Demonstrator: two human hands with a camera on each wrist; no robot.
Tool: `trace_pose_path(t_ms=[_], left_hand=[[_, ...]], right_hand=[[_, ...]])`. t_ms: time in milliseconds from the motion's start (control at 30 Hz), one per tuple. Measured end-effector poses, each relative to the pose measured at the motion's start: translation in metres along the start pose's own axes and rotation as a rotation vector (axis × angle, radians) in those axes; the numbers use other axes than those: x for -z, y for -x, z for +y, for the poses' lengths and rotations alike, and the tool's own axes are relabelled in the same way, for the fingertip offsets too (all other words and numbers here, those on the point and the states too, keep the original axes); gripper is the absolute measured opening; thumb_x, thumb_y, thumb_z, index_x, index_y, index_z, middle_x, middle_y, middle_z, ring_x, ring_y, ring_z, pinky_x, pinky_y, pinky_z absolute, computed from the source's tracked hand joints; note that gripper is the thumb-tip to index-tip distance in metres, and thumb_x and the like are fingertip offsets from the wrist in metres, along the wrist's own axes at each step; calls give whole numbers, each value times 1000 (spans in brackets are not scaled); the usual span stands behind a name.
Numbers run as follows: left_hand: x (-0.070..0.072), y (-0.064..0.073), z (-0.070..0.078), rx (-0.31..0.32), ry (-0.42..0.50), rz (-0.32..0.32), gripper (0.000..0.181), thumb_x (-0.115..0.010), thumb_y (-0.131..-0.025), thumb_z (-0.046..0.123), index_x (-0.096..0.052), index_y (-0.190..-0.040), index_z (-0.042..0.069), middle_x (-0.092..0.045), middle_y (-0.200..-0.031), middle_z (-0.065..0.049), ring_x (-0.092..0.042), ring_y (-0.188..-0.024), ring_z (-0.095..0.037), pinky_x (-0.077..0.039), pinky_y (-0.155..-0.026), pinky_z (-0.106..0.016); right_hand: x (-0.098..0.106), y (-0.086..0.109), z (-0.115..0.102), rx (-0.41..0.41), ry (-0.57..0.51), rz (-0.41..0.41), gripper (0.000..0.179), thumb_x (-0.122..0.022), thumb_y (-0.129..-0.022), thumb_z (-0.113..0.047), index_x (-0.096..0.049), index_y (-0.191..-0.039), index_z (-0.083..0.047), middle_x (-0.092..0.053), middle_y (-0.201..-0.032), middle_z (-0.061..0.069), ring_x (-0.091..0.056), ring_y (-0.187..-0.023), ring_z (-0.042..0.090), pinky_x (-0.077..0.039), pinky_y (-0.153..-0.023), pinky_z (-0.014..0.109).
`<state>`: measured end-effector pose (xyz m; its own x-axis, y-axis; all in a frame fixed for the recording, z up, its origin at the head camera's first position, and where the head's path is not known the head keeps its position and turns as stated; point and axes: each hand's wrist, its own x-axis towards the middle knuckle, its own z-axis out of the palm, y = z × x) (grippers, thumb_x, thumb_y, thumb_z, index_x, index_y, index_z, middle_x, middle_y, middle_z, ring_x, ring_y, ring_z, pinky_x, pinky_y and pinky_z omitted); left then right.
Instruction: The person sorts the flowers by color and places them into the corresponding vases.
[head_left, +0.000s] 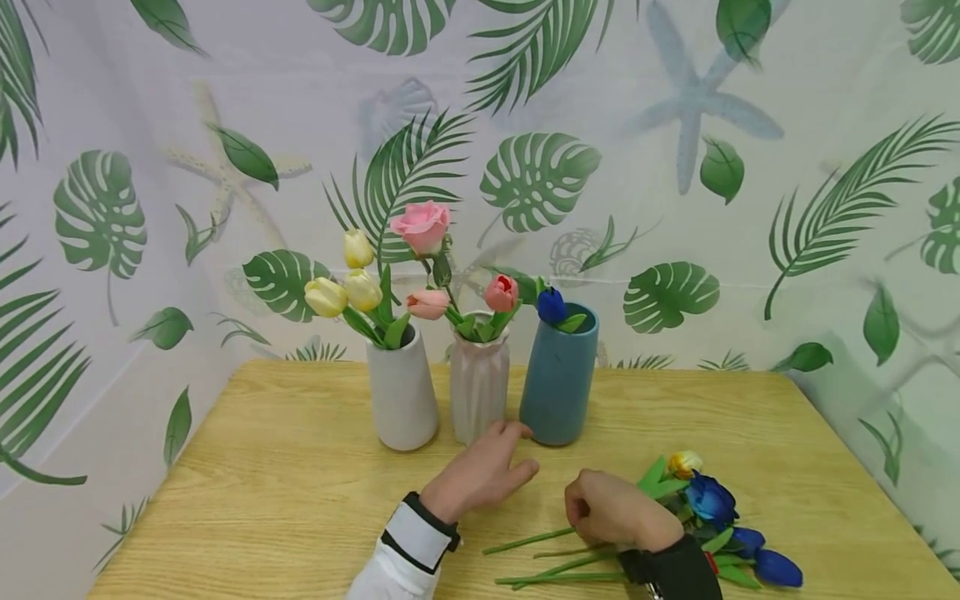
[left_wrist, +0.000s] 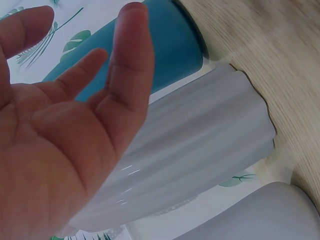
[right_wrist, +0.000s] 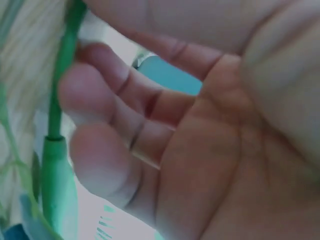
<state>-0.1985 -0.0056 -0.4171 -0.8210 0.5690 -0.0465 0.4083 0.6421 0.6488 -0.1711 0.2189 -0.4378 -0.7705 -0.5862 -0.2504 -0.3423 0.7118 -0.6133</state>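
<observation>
My left hand point(head_left: 480, 471) is held in front of the pale pink ribbed vase point(head_left: 478, 392), fingers spread and holding nothing; the left wrist view shows the palm beside that vase point(left_wrist: 200, 145). The right hand point(head_left: 618, 510), its fingers curled, pinches a green flower stem point(head_left: 528, 540) low over the table. In the right wrist view this stem point(right_wrist: 55, 110) runs past the fingertips; the thumb's grip on it is partly cut off. Under and beside the right wrist lie loose artificial flowers: a yellow tulip point(head_left: 684, 463), a blue rose point(head_left: 711, 498) and blue tulips point(head_left: 778, 568).
A white vase point(head_left: 403, 396) with pale yellow tulips point(head_left: 326, 297) stands left of the pink vase, which holds a pink rose point(head_left: 422, 227) and pink tulips point(head_left: 501, 292). To its right is a teal vase point(head_left: 558, 383) with a blue tulip point(head_left: 551, 305). A leaf-patterned cloth hangs behind the wooden table point(head_left: 285, 467).
</observation>
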Motion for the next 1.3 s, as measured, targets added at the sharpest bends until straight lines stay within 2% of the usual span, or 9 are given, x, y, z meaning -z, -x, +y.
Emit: trace_pose_path(t_ms=[67,200,467,767,867,1000,1300], left_hand=[[1,-1,-1,0,-4,-4,45,-53,-102,32,-51,-139,5,-51,-138,-15,-52,-125,-25,-46,-101,-39],[1,-1,-2,1,-8,-16,46,-52,-103,32,-50,-139,5,-51,-138,-15,-53,-125,-24,-46,-101,-38],[1,-1,-3,5,-26,-23,44,-53,-102,33,-52,-137,5,-53,-137,-15,-54,-125,-24,-47,-100,-38],[0,0,-3,5,-39,-45,42,-53,-103,33,-53,-136,7,-54,-136,-15,-55,-122,-23,-48,-98,-37],[1,0,-3,13,-36,-51,41,-53,-103,33,-53,-136,9,-54,-135,-15,-56,-121,-23,-49,-96,-37],[3,0,-3,29,-18,-64,41,-53,-103,34,-53,-136,10,-54,-135,-14,-57,-118,-22,-50,-93,-37],[7,-1,-7,24,-9,-69,42,-54,-103,34,-52,-136,9,-54,-136,-14,-56,-120,-23,-49,-94,-37]], right_hand=[[-1,0,0,27,17,26,20,-62,-90,3,-64,-77,-11,-51,-72,-4,-42,-59,7,-36,-58,28],[-3,1,0,23,39,78,21,-55,-98,-1,-57,-80,-12,-44,-80,0,-36,-62,8,-34,-61,30],[-1,-1,-4,-9,75,144,19,-52,-99,-1,-56,-85,-12,-48,-73,-3,-40,-60,9,-35,-59,31],[-1,-4,-6,-115,52,146,14,-52,-99,-2,-56,-90,-12,-52,-72,1,-44,-59,15,-37,-58,36],[0,-8,-7,-188,42,145,11,-59,-95,0,-59,-96,-11,-56,-75,3,-50,-62,18,-41,-60,38],[2,-9,-11,-242,40,152,16,-68,-89,1,-63,-99,-10,-58,-79,3,-54,-67,19,-45,-63,40],[5,-7,-14,-159,96,175,13,-70,-88,-1,-64,-85,-12,-53,-77,1,-48,-66,19,-39,-62,39]])
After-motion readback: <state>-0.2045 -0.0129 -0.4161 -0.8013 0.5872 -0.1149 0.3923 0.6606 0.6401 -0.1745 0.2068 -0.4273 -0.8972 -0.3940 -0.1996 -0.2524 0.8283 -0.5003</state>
